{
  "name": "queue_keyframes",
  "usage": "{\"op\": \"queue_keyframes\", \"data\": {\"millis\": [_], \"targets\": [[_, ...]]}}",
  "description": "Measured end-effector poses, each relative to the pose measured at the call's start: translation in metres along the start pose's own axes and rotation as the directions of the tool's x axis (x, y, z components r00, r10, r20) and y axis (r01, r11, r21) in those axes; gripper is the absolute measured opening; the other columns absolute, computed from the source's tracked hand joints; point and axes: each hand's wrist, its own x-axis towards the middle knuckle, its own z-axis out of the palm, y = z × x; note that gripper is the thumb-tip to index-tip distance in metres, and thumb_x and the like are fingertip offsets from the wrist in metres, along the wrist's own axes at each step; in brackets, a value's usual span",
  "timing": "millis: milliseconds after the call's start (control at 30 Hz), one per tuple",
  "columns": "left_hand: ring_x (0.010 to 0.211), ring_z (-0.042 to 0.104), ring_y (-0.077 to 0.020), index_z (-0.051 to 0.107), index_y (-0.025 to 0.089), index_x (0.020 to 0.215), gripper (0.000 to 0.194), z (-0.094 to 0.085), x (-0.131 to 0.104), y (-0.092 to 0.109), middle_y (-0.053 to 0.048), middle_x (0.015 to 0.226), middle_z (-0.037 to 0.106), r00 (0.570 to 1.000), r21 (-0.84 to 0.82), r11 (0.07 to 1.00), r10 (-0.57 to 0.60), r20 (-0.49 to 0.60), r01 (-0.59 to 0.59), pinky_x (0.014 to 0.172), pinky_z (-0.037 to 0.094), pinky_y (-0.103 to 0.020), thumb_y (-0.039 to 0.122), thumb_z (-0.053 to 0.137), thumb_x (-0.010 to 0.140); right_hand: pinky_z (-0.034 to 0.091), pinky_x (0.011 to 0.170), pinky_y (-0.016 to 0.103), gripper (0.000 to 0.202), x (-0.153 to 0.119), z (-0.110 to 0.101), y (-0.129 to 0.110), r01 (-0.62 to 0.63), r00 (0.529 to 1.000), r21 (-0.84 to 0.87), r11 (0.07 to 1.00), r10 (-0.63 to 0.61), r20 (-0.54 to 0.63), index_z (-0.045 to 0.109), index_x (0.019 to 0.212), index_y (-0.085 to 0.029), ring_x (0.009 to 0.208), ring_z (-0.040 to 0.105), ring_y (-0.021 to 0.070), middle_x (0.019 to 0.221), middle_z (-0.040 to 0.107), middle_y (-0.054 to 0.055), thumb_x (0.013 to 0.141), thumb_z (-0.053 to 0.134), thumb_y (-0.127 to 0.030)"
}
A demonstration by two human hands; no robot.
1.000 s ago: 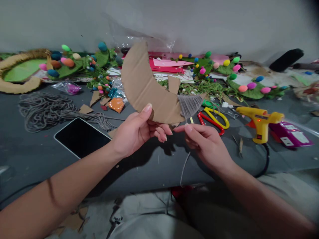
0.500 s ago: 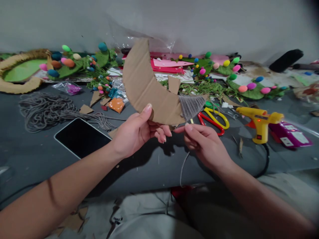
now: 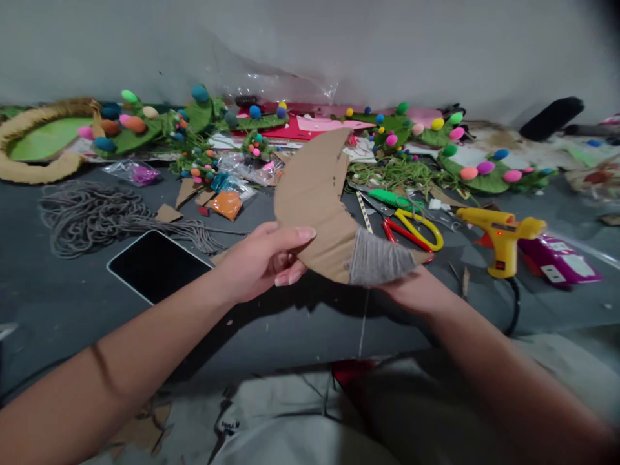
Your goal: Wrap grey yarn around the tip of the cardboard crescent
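Observation:
My left hand (image 3: 261,261) grips the lower left edge of a cardboard crescent (image 3: 310,194), thumb on its front face and fingers curled underneath. Grey yarn (image 3: 380,258) is wrapped in close turns around the crescent's right end, leaving the pointed cardboard tip bare. Behind that wrapped end is my right hand (image 3: 416,287), its fingers hidden by the crescent. A single grey strand (image 3: 363,326) hangs down below the wrapped part toward the lap. On the table to the left lies a loose heap of grey yarn (image 3: 97,213).
A phone (image 3: 157,266) lies near my left forearm. Right of the crescent are red and yellow-handled scissors (image 3: 419,229), a yellow glue gun (image 3: 501,236) with its light on, and a purple pack (image 3: 559,261). Green leaf pieces with coloured balls (image 3: 135,126) line the back.
The crescent has turned and shifted right and down, bringing its wrapped end lower. My right hand has gone from below the crescent, pinching at the yarn, to behind the wrapped end.

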Motion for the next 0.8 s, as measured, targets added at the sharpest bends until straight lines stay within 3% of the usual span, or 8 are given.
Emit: {"op": "queue_keyframes", "data": {"millis": [100,233,333,433,633,800], "targets": [[0.037,0.041,-0.0056,0.061,0.013,0.061,0.026,-0.001,-0.002,-0.001,0.002,0.047,0.051,0.997,0.016,0.997,-0.073,0.002,0.073,0.037,0.033,-0.017,0.030,0.074,0.076,0.054,0.076,0.033,0.029,0.003,-0.007,-0.007,-0.077,0.970,0.013,0.997,0.072,0.231,0.074,0.084,-0.019,0.079,0.066,0.0196,0.081,0.070,0.004,0.068,0.085,-0.041],[0.038,0.042,-0.0052,0.060,0.014,0.063,0.024,-0.006,-0.004,-0.002,0.003,0.050,0.050,0.987,0.211,0.969,-0.144,0.066,0.127,0.034,0.031,-0.015,0.029,0.072,0.077,0.053,0.081,0.028,0.020,0.007,-0.014,-0.015,-0.275,0.850,-0.057,0.960,0.270,0.452,0.075,0.090,-0.017,0.082,0.067,0.0151,0.085,0.073,0.001,0.078,0.079,-0.033],[0.040,0.042,-0.0056,0.057,0.014,0.063,0.031,-0.008,-0.006,0.002,0.003,0.048,0.047,0.969,0.448,0.888,-0.196,0.154,0.108,0.036,0.031,-0.014,0.033,0.067,0.084,0.050,0.074,0.023,0.019,0.008,-0.016,-0.017,-0.323,0.837,-0.120,0.939,0.342,0.428,0.072,0.085,-0.016,0.076,0.062,0.0116,0.080,0.070,-0.001,0.075,0.081,-0.029],[0.040,0.041,-0.0063,0.059,0.014,0.069,0.026,-0.007,-0.010,0.009,0.004,0.047,0.047,0.966,0.574,0.815,-0.203,0.161,0.076,0.036,0.030,-0.014,0.032,0.065,0.085,0.039,0.057,0.019,0.019,0.008,-0.014,-0.018,-0.365,0.844,-0.160,0.917,0.399,0.358,0.068,0.077,-0.014,0.061,0.048,0.0071,0.068,0.059,-0.003,0.076,0.079,-0.030],[0.041,0.050,-0.0099,0.064,0.016,0.071,0.027,-0.007,-0.015,0.014,0.000,0.050,0.057,0.995,0.766,0.643,-0.068,0.072,-0.011,0.039,0.037,-0.017,0.036,0.062,0.088,0.017,0.044,0.019,0.026,0.005,-0.012,-0.028,-0.392,0.871,-0.027,0.919,0.381,0.311,0.067,0.079,-0.013,0.051,0.029,0.0045,0.060,0.042,-0.005,0.088,0.068,-0.038],[0.037,0.047,-0.0099,0.058,0.017,0.060,0.033,-0.003,-0.014,0.012,0.001,0.045,0.055,0.995,0.769,0.637,0.101,-0.012,-0.055,0.037,0.033,-0.018,0.033,0.062,0.088,0.014,0.042,0.019,0.027,0.000,-0.007,-0.036,-0.356,0.920,0.072,0.932,0.336,0.203,0.071,0.091,-0.011,0.051,0.026,0.0038,0.060,0.036,-0.006,0.088,0.071,-0.038]]}}
